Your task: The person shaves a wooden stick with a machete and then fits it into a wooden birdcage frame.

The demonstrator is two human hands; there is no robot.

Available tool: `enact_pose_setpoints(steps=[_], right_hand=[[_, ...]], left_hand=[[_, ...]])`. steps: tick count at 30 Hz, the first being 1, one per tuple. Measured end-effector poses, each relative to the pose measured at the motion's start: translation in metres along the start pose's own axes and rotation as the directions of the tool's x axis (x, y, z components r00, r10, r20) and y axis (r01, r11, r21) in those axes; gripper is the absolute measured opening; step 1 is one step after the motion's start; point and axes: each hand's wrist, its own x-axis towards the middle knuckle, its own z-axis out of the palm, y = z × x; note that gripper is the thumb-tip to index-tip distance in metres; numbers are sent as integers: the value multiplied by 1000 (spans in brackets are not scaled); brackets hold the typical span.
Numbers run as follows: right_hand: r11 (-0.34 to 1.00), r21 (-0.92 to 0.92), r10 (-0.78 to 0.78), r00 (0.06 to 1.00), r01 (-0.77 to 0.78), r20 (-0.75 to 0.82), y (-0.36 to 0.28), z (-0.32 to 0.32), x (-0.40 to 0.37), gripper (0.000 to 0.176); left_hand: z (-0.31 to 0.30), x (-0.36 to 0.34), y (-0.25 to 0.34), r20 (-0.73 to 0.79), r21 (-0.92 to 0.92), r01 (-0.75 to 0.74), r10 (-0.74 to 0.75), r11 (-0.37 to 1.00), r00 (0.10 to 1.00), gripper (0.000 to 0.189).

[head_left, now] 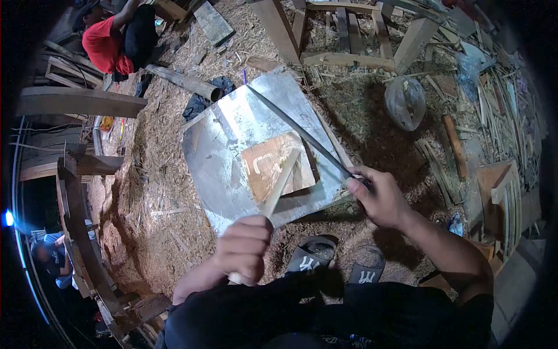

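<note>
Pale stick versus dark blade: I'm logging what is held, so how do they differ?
The pale stick is light and shorter; the dark blade is dark, thinner and longer. The pale stick is in the left hand, the dark blade in the right hand. Both are straight and reach over the metal sheet.

sawdust floor (157, 192) | offcuts (494, 99) scattered right | curved timber frame (81, 232) left | light dim
</note>
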Motion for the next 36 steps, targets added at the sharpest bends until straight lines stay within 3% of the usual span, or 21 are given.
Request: enact_pose_setpoints(steps=[1, 2, 4, 6, 7, 9, 12, 13, 15, 18, 20, 23, 27, 29, 30, 32, 36], right_hand=[[1000, -6, 30, 999, -30, 36, -1, -2, 3, 53], [998, -13, 60, 996, -59, 72, -1, -3, 5, 53], [998, 7, 60, 995, -61, 79, 1, -2, 8, 53], [998, 28, 58, 995, -61, 84, 4, 1, 10, 54], [998, 57, 20, 998, -23, 53, 7, 4, 11, 53], [996, 84, -15, 1000, 14, 19, 7, 3, 12, 53], [995, -15, 96, 984, -95, 149, -8, -5, 13, 52], [997, -14, 81, 981, -80, 173, -14, -5, 13, 51], [998, -11, 67, 978, -66, 196, -16, -3, 15, 50], [998, 23, -56, 980, 53, 189, -13, 2, 17, 48], [997, 25, -74, 976, 70, 206, -12, 3, 18, 46], [984, 65, -175, 967, 166, 183, -27, 0, 16, 44], [951, 21, -309, 940, 309, 146, -31, 3, 18, 42], [986, -166, 17, 965, 28, 263, -26, 8, 22, 42], [985, -169, 15, 966, 29, 257, -24, 7, 23, 42], [977, -112, -158, 968, 182, 194, -22, 7, 23, 43], [958, -64, -263, 948, 278, 179, -32, 5, 16, 42]], left_hand=[[-3, -1, 0, -1, 0, 3, -3, 1000, 1000, 47], [-7, -1, 1, -240, -100, 94, -115, 991, 964, 51], [-12, 15, 2, -576, -237, 186, -293, 953, 764, 56], [-25, 34, 2, -646, -358, 238, -424, 903, 635, 54], [-28, 36, 2, -645, -358, 241, -426, 902, 635, 54], [-30, 39, 0, -708, -423, 238, -483, 874, 516, 53], [-23, 44, 0, -775, -359, 259, -442, 896, 451, 55], [-21, 42, 0, -774, -360, 263, -444, 895, 451, 55], [-18, 34, 2, -535, -230, 199, -294, 953, 792, 57], [-7, 25, 7, -318, -27, 196, -194, 980, 928, 60], [-12, 5, 10, -265, 33, 257, -239, 966, 934, 60], [7, 16, 1, -332, 19, 109, -96, 994, 938, 60], [12, 23, -6, -300, 10, 10, -6, 1000, 954, 60], [12, 25, -5, -282, 13, 59, -53, 998, 958, 60], [13, 25, -6, -279, 11, 54, -48, 998, 959, 60], [15, 23, -8, -322, -16, -10, 4, 1000, 947, 60], [12, 27, -7, -344, -10, 31, -33, 999, 938, 60]])
